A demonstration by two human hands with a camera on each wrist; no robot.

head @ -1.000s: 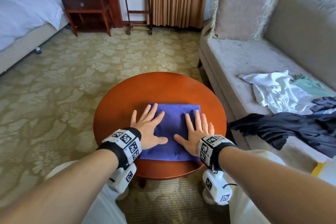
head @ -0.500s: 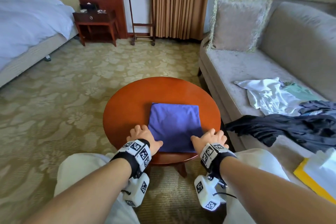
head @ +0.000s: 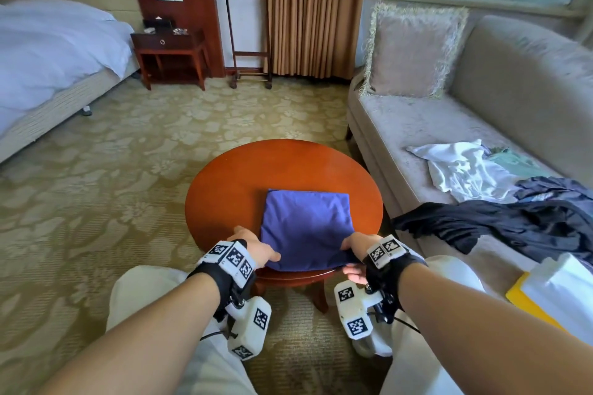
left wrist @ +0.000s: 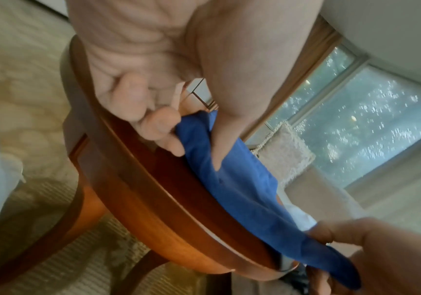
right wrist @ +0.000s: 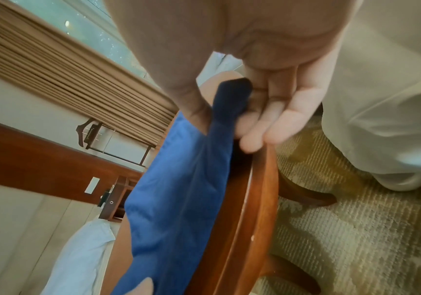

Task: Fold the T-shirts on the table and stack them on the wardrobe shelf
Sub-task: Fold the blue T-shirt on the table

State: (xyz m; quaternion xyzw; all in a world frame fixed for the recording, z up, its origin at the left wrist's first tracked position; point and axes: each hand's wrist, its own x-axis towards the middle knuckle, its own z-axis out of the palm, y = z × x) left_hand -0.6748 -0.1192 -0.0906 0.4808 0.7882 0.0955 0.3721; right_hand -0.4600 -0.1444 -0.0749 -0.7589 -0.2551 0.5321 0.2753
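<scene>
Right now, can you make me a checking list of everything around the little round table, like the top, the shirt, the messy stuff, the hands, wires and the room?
Surface: round reddish wooden table, glossy, standing on patterned carpet.
Job's things: folded blue T-shirt lies on the table, its near edge at the rim.
Clutter: white garment, green garment and dark navy garment lie unfolded on the beige sofa; yellow-and-white item at the right edge, unclear.
Hands: left hand pinches the shirt's near left corner; right hand pinches the near right corner.
Cables: thin black wires at the wrist cameras.
Surroundings: bed, dark wooden nightstand, brown curtain, fringed cushion, window. Wardrobe shelf: nothing seen.
</scene>
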